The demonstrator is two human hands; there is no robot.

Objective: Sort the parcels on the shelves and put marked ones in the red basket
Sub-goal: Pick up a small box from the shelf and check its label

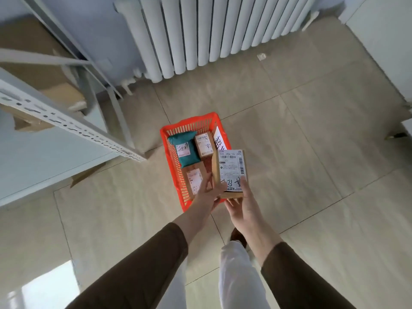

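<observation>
A red basket [172,166] stands on the tiled floor below me. Inside lie a teal soft parcel [186,149], a small brown box [204,144] and another brown box [193,178], each with a marked label. Over the basket's right side I hold a cardboard parcel [230,169] with a white shipping label and handwritten marks. My left hand [208,192] grips its left edge. My right hand [239,202] supports its near end from below, thumb on the label.
A grey metal shelf [66,126] with cardboard boxes [29,56] stands at left. A white radiator [211,30] lines the far wall. White furniture [388,41] is at right. A white sheet with writing [219,139] leans in the basket.
</observation>
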